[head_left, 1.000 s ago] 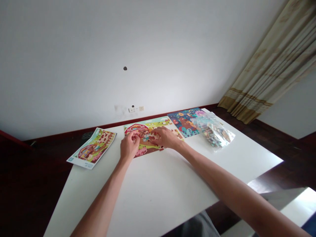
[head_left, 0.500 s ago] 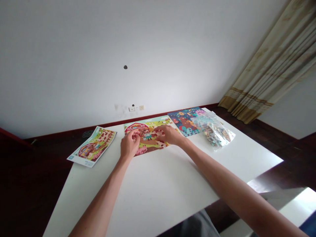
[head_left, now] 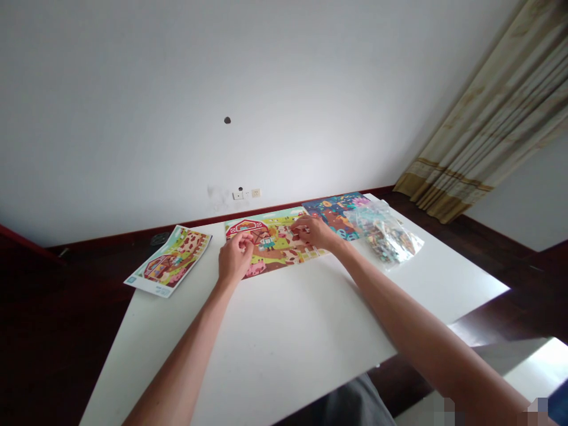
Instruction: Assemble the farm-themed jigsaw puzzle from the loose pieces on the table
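Farm puzzle [head_left: 275, 245] sits mid-frame at the far edge of the white surface [head_left: 284, 331]. My left hand [head_left: 234, 260] rests on its left side, grip curled with fingertips pressed together, maybe pinching a piece, can't really tell. My right hand [head_left: 316, 232] presses down on the puzzle's right part, fingers bent. I'd say go light, line up the tabs first, and check the reference sheet [head_left: 171, 261] at left. Bag of pieces [head_left: 385, 238] sits right of it.
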`<state>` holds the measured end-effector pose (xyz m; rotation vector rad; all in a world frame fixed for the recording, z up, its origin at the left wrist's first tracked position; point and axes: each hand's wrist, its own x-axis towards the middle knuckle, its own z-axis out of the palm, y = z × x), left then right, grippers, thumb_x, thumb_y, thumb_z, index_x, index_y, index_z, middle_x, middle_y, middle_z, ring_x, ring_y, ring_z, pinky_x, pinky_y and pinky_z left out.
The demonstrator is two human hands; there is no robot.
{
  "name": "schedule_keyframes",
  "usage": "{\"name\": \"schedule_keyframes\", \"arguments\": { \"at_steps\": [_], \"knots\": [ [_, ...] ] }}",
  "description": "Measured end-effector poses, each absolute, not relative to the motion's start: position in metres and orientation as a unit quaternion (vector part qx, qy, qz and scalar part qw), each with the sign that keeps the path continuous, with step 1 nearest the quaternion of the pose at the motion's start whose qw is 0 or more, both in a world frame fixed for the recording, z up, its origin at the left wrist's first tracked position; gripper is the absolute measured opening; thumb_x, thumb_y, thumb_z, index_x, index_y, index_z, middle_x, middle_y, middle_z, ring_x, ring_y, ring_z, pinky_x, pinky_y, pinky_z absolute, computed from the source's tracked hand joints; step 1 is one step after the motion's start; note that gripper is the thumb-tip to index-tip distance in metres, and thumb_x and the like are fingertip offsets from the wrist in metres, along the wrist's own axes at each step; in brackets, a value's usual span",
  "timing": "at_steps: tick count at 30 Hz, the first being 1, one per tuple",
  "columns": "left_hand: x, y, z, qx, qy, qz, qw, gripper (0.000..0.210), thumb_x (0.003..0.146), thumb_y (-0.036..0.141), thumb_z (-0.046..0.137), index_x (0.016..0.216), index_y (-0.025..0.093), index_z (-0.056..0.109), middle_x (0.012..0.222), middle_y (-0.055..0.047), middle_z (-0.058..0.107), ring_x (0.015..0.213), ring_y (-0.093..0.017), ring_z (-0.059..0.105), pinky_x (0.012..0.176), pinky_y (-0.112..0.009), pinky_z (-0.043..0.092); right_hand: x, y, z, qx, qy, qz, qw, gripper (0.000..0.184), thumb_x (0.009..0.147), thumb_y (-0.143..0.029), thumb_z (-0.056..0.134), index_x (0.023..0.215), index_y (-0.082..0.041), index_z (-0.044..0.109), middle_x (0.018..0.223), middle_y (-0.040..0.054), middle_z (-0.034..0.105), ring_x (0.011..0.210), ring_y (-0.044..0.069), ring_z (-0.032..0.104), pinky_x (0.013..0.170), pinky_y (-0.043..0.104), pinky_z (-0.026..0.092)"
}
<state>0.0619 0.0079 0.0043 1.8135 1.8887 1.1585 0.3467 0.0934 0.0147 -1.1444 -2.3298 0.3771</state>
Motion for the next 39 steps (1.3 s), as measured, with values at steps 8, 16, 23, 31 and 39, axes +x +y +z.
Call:
{"name": "schedule_keyframes", "arguments": {
  "at_steps": [8,16,23,31,39],
  "knots": [
    [0.061,0.01,0.002,0.628,0.648,0.409,0.136,0.015,0.089,0.026,0.055,0.094,0.025,0.069,0.1,0.0,0.079,0.084,-0.018,0.069,0.079,-0.027,0.048,0.341,0.094,0.012,-0.387,-0.871,0.13,0.274,0.043,0.082,0.003,0.053,0.104,-0.018,0.083,0.105,0.0076,0.079,0.103,0.02,0.072,0.092,0.029,0.054],
    [0.061,0.009,0.002,0.64,0.644,0.4,0.125,0.016,0.089,0.027,0.055,0.094,0.026,0.07,0.099,0.0,0.079,0.085,-0.019,0.071,0.081,-0.028,0.049,0.339,0.09,0.013,-0.418,-0.856,0.137,0.272,0.037,0.086,-0.001,0.061,0.106,-0.021,0.084,0.107,0.0085,0.079,0.095,0.019,0.073,0.089,0.027,0.056],
    [0.061,0.009,0.001,0.647,0.645,0.388,0.117,0.016,0.09,0.026,0.055,0.093,0.026,0.07,0.098,0.001,0.079,0.086,-0.019,0.072,0.084,-0.028,0.051,0.332,0.085,0.01,-0.473,-0.827,0.116,0.28,0.027,0.092,-0.008,0.063,0.104,-0.02,0.085,0.105,0.0093,0.077,0.091,0.018,0.072,0.089,0.027,0.055],
    [0.06,0.008,0.003,0.649,0.643,0.389,0.116,0.016,0.089,0.024,0.055,0.093,0.026,0.071,0.099,0.002,0.079,0.085,-0.019,0.072,0.085,-0.028,0.051,0.319,0.074,0.011,-0.496,-0.834,0.056,0.236,0.029,0.096,-0.011,0.059,0.107,-0.019,0.083,0.113,0.0113,0.075,0.099,0.021,0.069,0.094,0.029,0.051],
    [0.06,0.009,0.0,0.653,0.644,0.384,0.107,0.016,0.091,0.026,0.055,0.092,0.027,0.071,0.099,0.002,0.08,0.087,-0.019,0.073,0.086,-0.028,0.051,0.319,0.073,0.012,-0.482,-0.838,0.051,0.251,0.018,0.095,-0.024,0.066,0.103,-0.019,0.082,0.111,0.0115,0.076,0.101,0.023,0.069,0.096,0.032,0.05]
  ]
}}
